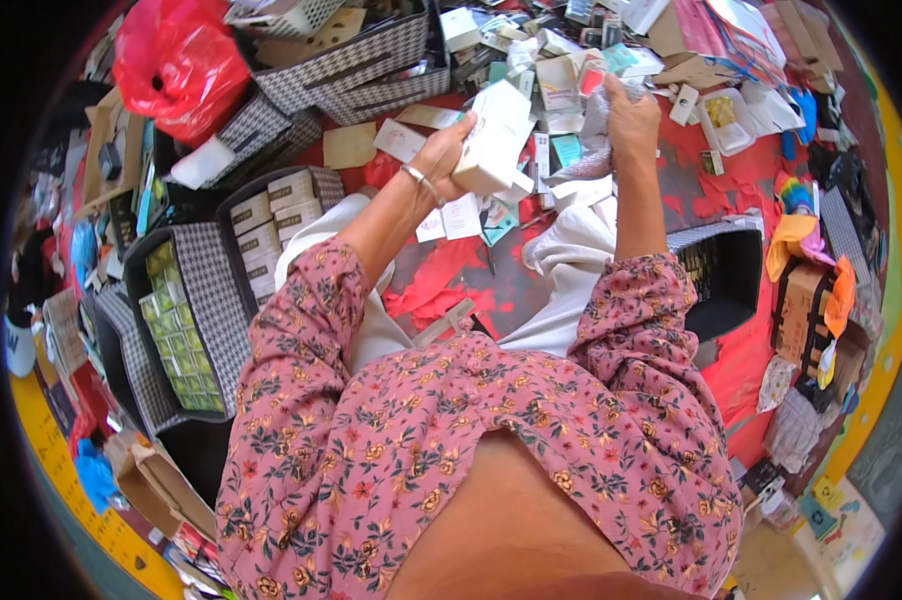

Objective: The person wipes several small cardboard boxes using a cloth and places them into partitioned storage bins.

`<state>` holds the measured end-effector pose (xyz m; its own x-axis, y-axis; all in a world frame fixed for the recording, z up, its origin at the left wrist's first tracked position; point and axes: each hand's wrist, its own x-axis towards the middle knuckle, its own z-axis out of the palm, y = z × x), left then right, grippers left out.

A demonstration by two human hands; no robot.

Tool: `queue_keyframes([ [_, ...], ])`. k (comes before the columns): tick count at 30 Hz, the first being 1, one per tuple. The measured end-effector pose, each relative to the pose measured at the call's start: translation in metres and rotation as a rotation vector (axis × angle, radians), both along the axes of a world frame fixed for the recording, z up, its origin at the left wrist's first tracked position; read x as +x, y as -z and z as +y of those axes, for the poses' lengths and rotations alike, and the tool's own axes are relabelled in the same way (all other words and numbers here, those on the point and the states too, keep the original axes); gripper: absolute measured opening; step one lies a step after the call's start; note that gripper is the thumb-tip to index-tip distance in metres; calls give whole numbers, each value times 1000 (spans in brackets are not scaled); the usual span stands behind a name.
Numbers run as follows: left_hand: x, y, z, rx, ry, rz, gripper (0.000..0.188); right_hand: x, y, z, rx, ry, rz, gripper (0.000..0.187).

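My left hand (443,160) is closed around a white carton (495,138), held tilted above the heap in front of me. A bracelet circles that wrist. To its right, my right hand (633,122) is closed on a silvery grey wrapper (595,125) that hangs crumpled beside its fingers. Small boxes lie between and beyond the hands, among them a teal box (567,150). Flat white cards (461,216) lie below the white carton. Whatever is inside the carton or wrapper is hidden.
At left stand houndstooth bins, one with green packs (176,330), another with cream boxes (261,230). A red plastic bag (183,65) sits at far left. A black bin (723,275) and a clear tub (726,122) are at right. Torn red sheeting (441,285) covers the floor.
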<state>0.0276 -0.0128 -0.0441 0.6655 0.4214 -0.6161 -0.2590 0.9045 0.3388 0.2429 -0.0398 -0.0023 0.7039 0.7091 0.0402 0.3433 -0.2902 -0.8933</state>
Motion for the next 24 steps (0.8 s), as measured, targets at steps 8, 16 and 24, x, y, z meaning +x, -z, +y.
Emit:
queue_keyframes([
  [8,-11,-15,11,10,-142,-205,41,-11,-14,6,168,16,299,32],
  [16,-9,-16,12,325,-3,-230,65,-37,-3,8,-9,-69,443,36],
  [24,-5,-1,11,232,-76,-385,56,-81,-3,6,175,-207,508,30],
])
